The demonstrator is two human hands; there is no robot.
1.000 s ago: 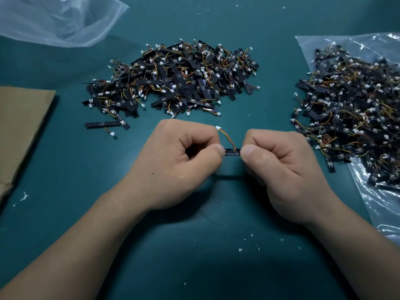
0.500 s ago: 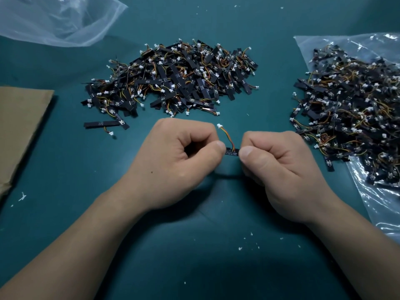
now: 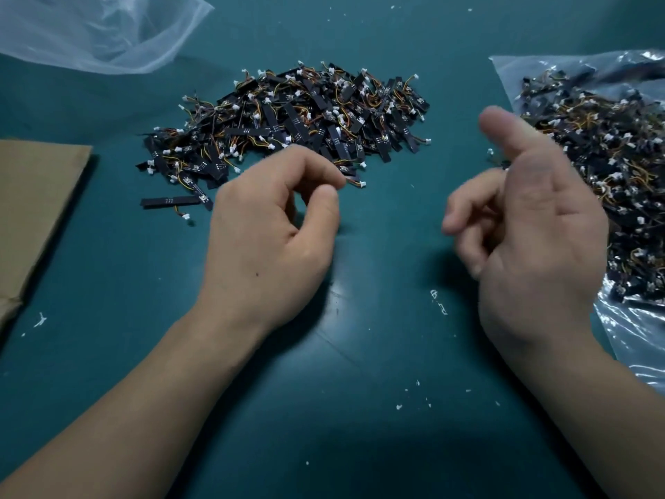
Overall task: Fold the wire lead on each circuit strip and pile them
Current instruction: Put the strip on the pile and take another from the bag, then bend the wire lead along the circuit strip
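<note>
A heap of black circuit strips (image 3: 288,127) with orange wire leads and white plugs lies at the middle back of the green mat. A second heap of strips (image 3: 611,167) sits on a clear plastic bag at the right. My left hand (image 3: 266,239) hovers at the near edge of the middle heap, its fingers loosely curled and thumb close to the index finger, with nothing visible in it. One strip with an orange lead (image 3: 354,181) lies just past its fingertips. My right hand (image 3: 532,239) is blurred, thumb up, fingers relaxed, next to the right heap and empty.
The clear bag (image 3: 629,336) under the right heap reaches the right edge. Another clear bag (image 3: 100,30) lies at the back left, and a brown cardboard sheet (image 3: 32,210) at the left. A single strip (image 3: 171,201) lies apart, left of my left hand. White crumbs dot the mat.
Both hands pinched one strip between them; now they have come apart and the strip is out of them. My left hand moved toward the middle heap, my right toward the right heap.
</note>
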